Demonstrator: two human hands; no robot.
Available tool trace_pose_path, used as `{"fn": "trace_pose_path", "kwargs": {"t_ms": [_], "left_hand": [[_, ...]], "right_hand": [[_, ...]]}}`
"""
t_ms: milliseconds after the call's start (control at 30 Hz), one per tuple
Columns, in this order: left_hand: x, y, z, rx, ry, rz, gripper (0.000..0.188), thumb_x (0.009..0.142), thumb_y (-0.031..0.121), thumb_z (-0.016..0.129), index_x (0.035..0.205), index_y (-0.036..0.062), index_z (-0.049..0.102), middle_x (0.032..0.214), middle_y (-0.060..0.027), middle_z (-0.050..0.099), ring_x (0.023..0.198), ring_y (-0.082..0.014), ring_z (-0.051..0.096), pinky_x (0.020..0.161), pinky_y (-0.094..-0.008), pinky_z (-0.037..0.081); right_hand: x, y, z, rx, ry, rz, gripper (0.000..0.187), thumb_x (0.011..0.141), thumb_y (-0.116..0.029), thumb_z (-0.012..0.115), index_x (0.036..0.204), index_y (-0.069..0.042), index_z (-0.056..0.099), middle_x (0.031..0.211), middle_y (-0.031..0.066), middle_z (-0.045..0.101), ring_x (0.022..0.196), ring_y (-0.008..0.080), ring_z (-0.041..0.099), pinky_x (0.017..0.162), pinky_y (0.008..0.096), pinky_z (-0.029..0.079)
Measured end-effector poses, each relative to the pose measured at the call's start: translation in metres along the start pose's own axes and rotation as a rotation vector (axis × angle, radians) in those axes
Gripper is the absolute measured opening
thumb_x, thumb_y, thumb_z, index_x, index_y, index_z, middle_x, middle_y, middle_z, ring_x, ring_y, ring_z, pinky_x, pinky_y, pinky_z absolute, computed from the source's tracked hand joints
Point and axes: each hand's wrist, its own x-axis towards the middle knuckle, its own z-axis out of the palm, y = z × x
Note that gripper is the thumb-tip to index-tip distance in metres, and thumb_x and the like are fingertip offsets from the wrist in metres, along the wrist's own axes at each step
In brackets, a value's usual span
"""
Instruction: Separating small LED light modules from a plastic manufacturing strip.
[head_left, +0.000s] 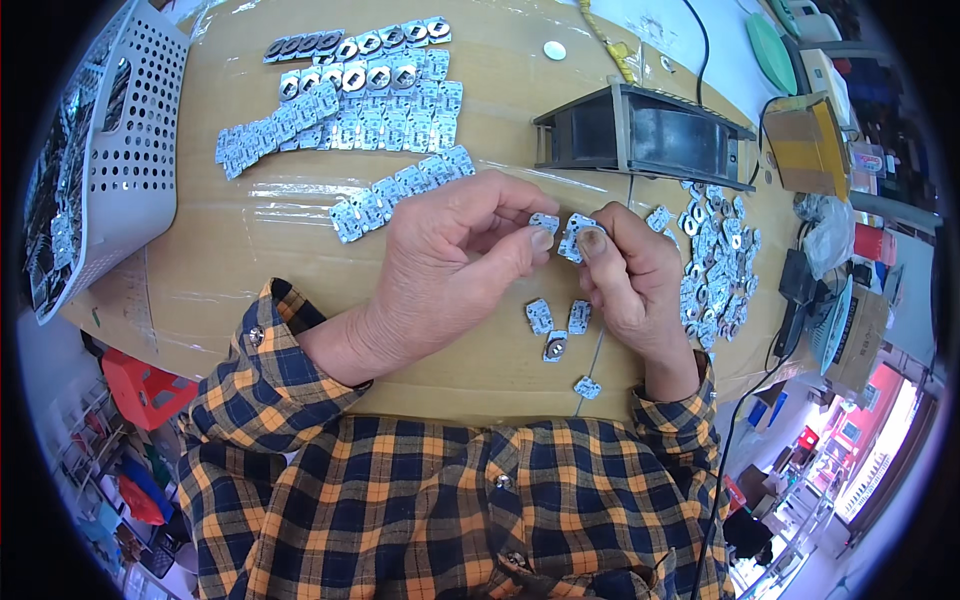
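Bench (pixel 300 240) tan, film-covered. Perforated grey basket (pixel 130 130) at left edge. Black fan housing (pixel 640 130) behind hands. Rows of metal plates (pixel 360 95) far side; loose pile (pixel 715 260) right. Left hand (pixel 450 260) fingers pinch small plate (pixel 543 221); right hand (pixel 625 275) fingers pinch another plate (pixel 574 237), just above bench centre, pieces nearly touching.

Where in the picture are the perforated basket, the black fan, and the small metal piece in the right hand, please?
Basket (pixel 135 150): head view, on its perforated white side wall.
Fan (pixel 640 130): head view, on its black frame.
Metal piece (pixel 574 236): head view, on the silver face showing beside the thumb of the right hand (pixel 630 280).
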Motion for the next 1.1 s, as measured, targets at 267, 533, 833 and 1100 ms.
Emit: {"fn": "trace_pose_path", "kwargs": {"t_ms": [267,533,833,1100], "left_hand": [[0.001,-0.004,0.001,0.068,-0.033,-0.009,0.014,0.086,-0.001,0.065,0.099,-0.0012,0.064,0.081,-0.0023,0.062,0.068,-0.0036,0.058,0.060,-0.0184,0.048],[0.001,0.006,0.002,0.091,-0.169,-0.213,0.005,0.091,0.004,0.061,0.093,-0.0011,0.062,0.081,-0.0022,0.063,0.064,-0.0047,0.061,0.053,-0.0169,0.049],[0.003,-0.001,0.001,0.202,-0.212,-0.075,0.004,0.090,0.003,0.062,0.091,-0.0009,0.062,0.080,-0.0018,0.062,0.063,-0.0037,0.060,0.053,-0.0173,0.048],[0.001,-0.003,0.008,0.082,-0.073,-0.058,0.008,0.086,0.004,0.066,0.092,-0.0010,0.065,0.072,0.0016,0.056,0.058,-0.0013,0.046,0.050,-0.0182,0.036]], "right_hand": [[-0.003,0.000,-0.003,-0.168,0.070,-0.086,0.024,0.099,-0.019,0.050,0.083,-0.002,0.055,0.060,-0.0018,0.052,0.051,0.0025,0.046,0.047,0.0200,0.036],[-0.006,0.004,-0.003,-0.111,0.037,-0.156,0.021,0.096,-0.017,0.059,0.084,0.000,0.061,0.060,-0.0013,0.055,0.049,0.0040,0.051,0.046,0.0195,0.039],[-0.003,0.005,-0.004,-0.177,0.021,-0.230,0.021,0.097,-0.016,0.055,0.084,0.000,0.060,0.060,-0.0002,0.057,0.047,0.0045,0.051,0.045,0.0192,0.039],[-0.003,0.003,-0.004,-0.087,0.095,-0.052,0.028,0.100,-0.023,0.047,0.082,-0.003,0.055,0.057,-0.0029,0.051,0.048,0.0021,0.047,0.045,0.0186,0.035]]}}
